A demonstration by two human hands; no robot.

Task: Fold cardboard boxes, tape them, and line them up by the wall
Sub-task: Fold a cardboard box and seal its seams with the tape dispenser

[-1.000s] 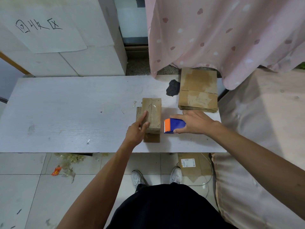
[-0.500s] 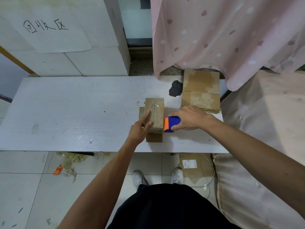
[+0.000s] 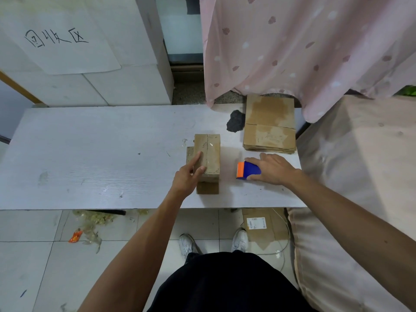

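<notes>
Left hand [image 3: 186,179] pressed straight fingers [image 3: 197,157] on the box [image 3: 211,152]. Right hand [image 3: 273,168] gripped a tape dispenser [image 3: 248,171] on the desk [image 3: 90,154]

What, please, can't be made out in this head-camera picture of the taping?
Head view throughout.
- Roll and handle of the tape dispenser: covered by the right hand.
- Near-left corner of the box: under the left hand.
- Sheet count in the flat cardboard stack: edges too thin.
- Print on the floor label: too small.
</notes>
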